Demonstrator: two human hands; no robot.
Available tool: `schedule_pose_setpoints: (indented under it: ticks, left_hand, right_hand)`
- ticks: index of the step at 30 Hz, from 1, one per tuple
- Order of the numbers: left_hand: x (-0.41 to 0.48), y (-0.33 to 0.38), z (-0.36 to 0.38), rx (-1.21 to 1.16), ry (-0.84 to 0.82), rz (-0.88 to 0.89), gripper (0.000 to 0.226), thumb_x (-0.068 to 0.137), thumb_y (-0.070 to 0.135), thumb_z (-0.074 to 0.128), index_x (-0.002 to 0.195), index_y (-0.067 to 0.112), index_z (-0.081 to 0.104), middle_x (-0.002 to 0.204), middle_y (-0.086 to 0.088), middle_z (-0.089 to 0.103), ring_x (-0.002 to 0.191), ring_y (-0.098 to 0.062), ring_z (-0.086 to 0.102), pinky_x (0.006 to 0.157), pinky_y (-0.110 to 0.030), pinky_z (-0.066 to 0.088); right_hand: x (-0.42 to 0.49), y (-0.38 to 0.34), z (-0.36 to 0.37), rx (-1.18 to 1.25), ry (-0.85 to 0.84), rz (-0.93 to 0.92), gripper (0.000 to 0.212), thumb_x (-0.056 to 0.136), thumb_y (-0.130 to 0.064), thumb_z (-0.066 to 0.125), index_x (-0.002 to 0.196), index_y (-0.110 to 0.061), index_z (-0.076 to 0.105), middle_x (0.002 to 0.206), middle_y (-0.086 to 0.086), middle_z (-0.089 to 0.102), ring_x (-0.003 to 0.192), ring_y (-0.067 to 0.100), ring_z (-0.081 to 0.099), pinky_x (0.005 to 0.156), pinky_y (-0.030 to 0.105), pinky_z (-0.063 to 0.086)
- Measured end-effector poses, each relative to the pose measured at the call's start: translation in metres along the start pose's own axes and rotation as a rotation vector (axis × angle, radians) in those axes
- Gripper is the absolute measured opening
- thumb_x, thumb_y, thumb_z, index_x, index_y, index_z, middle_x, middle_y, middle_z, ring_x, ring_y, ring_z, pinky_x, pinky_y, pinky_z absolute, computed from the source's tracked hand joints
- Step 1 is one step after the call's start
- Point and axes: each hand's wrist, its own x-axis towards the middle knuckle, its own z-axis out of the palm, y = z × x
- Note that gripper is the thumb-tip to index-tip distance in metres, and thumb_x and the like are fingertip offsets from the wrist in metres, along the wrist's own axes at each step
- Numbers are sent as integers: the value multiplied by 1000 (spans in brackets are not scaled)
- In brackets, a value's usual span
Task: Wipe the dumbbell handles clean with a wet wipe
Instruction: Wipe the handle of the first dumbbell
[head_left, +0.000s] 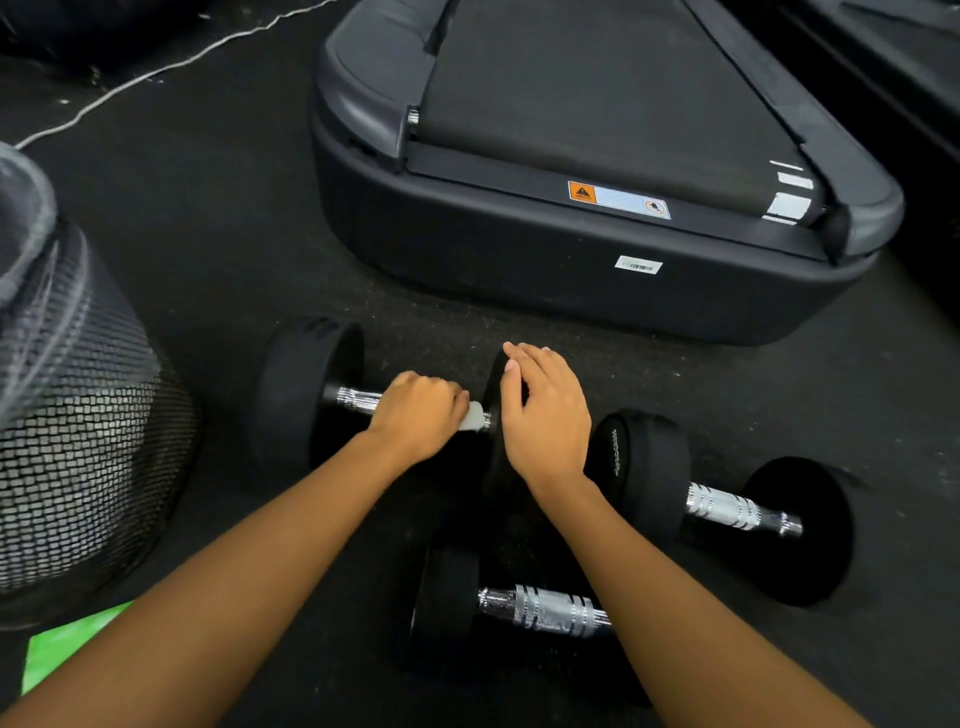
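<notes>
Three black dumbbells with chrome handles lie on the dark floor. On the far dumbbell my left hand curls round the chrome handle, with a white wet wipe showing under its fingers near the right plate. My right hand rests with straight fingers on top of that dumbbell's right plate. A second dumbbell lies to the right, and a third dumbbell lies near me, partly hidden by my right forearm.
A treadmill's rear end stands just beyond the dumbbells. A black mesh bin stands at the left, with a green packet on the floor below it. A white cord runs across the floor at the far left.
</notes>
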Motion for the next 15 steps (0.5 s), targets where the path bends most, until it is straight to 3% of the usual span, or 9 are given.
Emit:
schedule_pose_setpoints:
  ticks: [2,4,8,11,15]
  left_hand:
    - [8,6,-4,13,-104,-69,39,101,28,30,102,11,65,98,-9,68,94,-24,61,88,-35,38]
    - [11,13,-5,70,-137,-26,38,101,26,28,102,11,63,100,-9,67,96,-26,61,88,-36,38]
    - [3,6,2,-33,-93,113,37,101,29,28,104,12,61,102,-6,67,97,-22,59,99,-34,34]
    - [1,-11,0,-60,-150,84,38,101,32,26,106,15,60,105,-4,66,102,-19,58,104,-34,30]
    - [8,-10,-6,42,-192,-12,39,102,28,23,102,13,60,100,-6,66,98,-23,60,95,-36,35]
  right_hand:
    - [0,0,0,0,-5,0,40,96,-30,36,125,-15,59,129,1,59,130,18,42,112,33,30]
    - [1,1,0,0,-10,2,36,97,-27,39,125,-16,59,129,1,59,131,18,42,112,34,30]
    - [1,1,0,4,-19,5,34,98,-25,41,126,-15,58,130,1,58,131,18,41,113,33,28]
    - [0,1,-1,8,-21,12,34,98,-25,41,126,-16,58,130,1,58,132,18,40,112,33,29]
    - [0,0,0,11,-9,6,36,97,-27,40,125,-16,59,129,1,59,131,19,42,111,36,32]
